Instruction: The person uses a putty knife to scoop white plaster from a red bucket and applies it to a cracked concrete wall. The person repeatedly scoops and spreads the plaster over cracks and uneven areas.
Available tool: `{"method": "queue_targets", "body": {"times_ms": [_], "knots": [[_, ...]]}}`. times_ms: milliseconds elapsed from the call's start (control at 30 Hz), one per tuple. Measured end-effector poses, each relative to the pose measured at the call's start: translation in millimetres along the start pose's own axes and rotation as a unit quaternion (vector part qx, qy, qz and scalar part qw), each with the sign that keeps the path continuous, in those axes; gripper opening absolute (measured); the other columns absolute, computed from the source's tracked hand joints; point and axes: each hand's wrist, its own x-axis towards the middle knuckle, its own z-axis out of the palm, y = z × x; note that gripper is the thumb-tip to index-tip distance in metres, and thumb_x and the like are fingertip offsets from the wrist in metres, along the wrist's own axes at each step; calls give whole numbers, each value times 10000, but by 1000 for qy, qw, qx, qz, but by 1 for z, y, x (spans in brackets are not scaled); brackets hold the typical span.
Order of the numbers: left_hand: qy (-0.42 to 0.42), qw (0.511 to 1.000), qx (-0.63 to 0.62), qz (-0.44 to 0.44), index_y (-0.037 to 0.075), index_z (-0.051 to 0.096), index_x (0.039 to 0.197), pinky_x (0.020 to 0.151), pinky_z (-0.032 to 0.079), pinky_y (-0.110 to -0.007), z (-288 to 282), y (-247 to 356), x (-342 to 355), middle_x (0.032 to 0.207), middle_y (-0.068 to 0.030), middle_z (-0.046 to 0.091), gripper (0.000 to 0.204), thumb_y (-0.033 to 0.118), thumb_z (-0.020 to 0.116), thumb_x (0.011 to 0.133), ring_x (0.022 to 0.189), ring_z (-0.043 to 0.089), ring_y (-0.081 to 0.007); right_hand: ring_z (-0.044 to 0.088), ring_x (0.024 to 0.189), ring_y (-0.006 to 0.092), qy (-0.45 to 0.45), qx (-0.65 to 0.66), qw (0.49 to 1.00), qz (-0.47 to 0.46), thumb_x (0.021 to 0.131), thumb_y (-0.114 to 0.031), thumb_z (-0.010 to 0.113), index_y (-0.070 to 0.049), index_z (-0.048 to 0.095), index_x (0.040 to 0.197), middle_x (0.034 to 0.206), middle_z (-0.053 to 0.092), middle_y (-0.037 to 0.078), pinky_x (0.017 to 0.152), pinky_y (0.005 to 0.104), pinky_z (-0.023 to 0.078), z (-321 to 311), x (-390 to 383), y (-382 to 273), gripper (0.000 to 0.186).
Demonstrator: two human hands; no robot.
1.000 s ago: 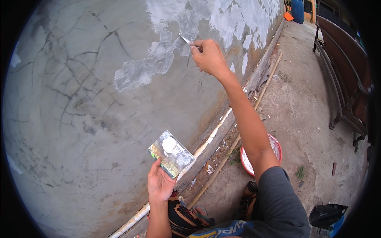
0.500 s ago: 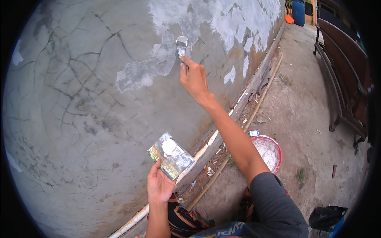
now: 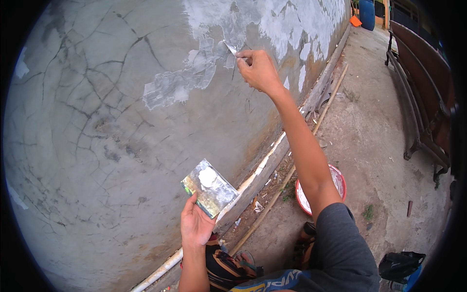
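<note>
My right hand grips a small metal putty knife, its blade held at the cracked grey wall over a pale, rough white patch. My left hand holds a flat, smeared rectangular plate low near the wall's foot, fingers mostly underneath it. A blob of white paste sits on the plate. Below my right forearm stands a red-rimmed tub with white paste inside, partly hidden by that arm.
A bamboo pole and white pipe run along the wall's foot over a concrete floor with debris. A dark bench stands at right; a blue barrel and orange object lie beyond. A black bag is at lower right.
Since half a second ago, my right hand has moved up and rightward and tilted the knife, now seen nearly edge-on, close to its position a second ago. My left hand is almost unmoved.
</note>
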Motion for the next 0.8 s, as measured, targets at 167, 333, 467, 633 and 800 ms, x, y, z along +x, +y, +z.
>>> {"method": "queue_targets", "body": {"times_ms": [167, 333, 467, 633, 800], "knots": [[27, 999, 17, 16, -14, 488, 1296, 1067, 414, -433, 3, 0, -6, 1268, -157, 611, 400, 251, 373, 1019, 1173, 590, -275, 536, 504, 107, -38, -34, 997, -63, 910, -147, 561, 49, 649, 1169, 605, 574, 45, 455, 295, 440, 21, -45, -5, 337], [3, 1000, -5, 0, -18, 483, 1301, 1071, 410, -436, -1, -1, 0, 1276, -161, 605, 402, 247, 376, 1018, 1188, 582, -276, 501, 530, 133, 14, 28, 999, -4, 890, -131, 571, 56, 676, 1106, 599, 558, 89, 547, 329, 438, -1, -17, -13, 305], [1, 1000, 2, 10, -19, 481, 1304, 1077, 403, -437, 2, -1, -1, 1278, -159, 605, 402, 243, 374, 1019, 1198, 574, -274, 536, 562, 138, 38, 9, 998, -42, 889, -129, 572, 56, 662, 1130, 615, 577, 101, 583, 327, 450, 7, -7, -16, 317], [14, 1000, 0, 16, -18, 485, 1303, 1081, 399, -437, 1, 1, -7, 1268, -158, 612, 402, 246, 375, 1020, 1201, 572, -274, 564, 553, 225, 4, 12, 999, -42, 865, -99, 590, 51, 671, 1111, 642, 603, 186, 604, 363, 465, 30, -54, -15, 299], [10, 1000, 0, 6, -14, 490, 1302, 1084, 394, -433, -1, -1, -9, 1274, -155, 609, 402, 250, 375, 1022, 1201, 572, -274, 606, 607, 310, 101, 76, 992, -26, 884, -68, 582, 59, 650, 1136, 672, 611, 210, 626, 376, 467, 46, -56, -4, 291]]}}
